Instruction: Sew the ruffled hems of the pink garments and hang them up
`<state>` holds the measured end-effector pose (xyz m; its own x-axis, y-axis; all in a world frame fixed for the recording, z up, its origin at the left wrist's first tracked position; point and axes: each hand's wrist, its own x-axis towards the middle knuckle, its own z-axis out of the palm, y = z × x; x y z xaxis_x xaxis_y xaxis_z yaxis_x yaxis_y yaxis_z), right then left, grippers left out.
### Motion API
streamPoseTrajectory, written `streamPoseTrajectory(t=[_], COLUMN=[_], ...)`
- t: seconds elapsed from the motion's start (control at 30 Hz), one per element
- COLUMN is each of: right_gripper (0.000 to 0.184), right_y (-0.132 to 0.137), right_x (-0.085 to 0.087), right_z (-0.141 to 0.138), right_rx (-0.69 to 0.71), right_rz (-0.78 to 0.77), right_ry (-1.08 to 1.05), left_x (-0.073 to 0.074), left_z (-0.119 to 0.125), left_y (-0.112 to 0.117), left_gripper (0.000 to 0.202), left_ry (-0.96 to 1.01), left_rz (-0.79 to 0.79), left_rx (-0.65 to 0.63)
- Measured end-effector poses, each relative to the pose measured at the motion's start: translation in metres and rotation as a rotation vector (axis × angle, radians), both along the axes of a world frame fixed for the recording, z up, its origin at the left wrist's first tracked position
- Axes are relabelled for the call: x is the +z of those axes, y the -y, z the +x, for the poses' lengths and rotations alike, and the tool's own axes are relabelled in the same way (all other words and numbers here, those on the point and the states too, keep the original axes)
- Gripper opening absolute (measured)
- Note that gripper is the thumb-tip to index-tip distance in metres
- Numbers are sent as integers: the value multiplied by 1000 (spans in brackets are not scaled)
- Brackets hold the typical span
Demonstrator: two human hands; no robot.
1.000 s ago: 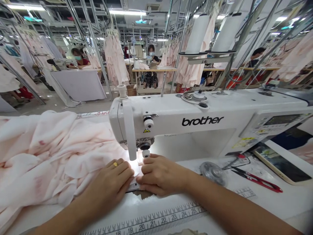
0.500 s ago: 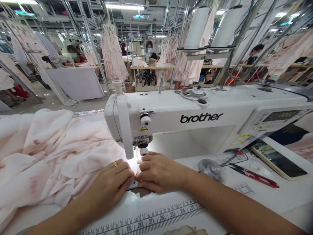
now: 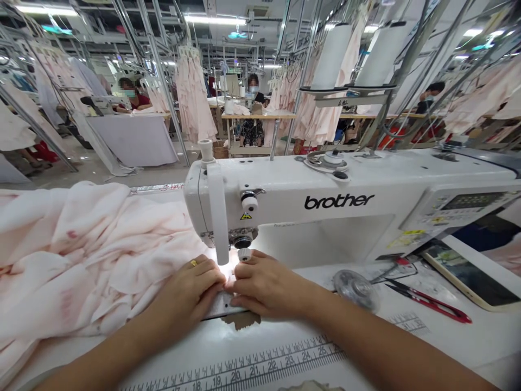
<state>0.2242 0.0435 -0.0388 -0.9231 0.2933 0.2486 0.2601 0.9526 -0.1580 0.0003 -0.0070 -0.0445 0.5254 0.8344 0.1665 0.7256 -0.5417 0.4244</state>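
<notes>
My left hand (image 3: 188,296), with a gold ring, lies palm down on the edge of the pale pink fabric (image 3: 81,255) just left of the needle area. My right hand (image 3: 266,285) has its fingers curled and pressed onto the small fabric edge right under the presser foot of the white Brother sewing machine (image 3: 337,201). The fingertips of both hands meet in the bright spot of the machine's lamp. The needle itself is hidden behind the machine's head.
A printed ruler (image 3: 252,366) runs along the table's front edge. A round metal disc (image 3: 356,287), red-handled snips (image 3: 431,304) and a phone (image 3: 468,274) lie to the right. Other people sit at tables far behind, among hanging pink garments.
Both hands have crept slightly towards the needle, feeding the fabric edge forward; the view shifted a little.
</notes>
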Motion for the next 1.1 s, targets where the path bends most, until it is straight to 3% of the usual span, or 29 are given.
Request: streamPoseTrajectory(t=[0.27,0.47,0.6,1.1], right_gripper=[30,27,27,20], right_y=[0,3,3,-5], right_x=[2,4,5,1], right_z=[-2,-3,-2,0], right_rx=[-112,-114,-117,-93], right_rz=[-14,-38,-22,-13], right_ry=[0,45,35,-37], left_x=[-1,-1,-1,2], left_z=[-5,-10,-11,-12], left_y=[-3,-10,-12,-16], left_gripper=[15,17,20,25], left_ry=[60,138,163,132], left_rz=[-3,1,5,124], left_rx=[138,29,28,-179])
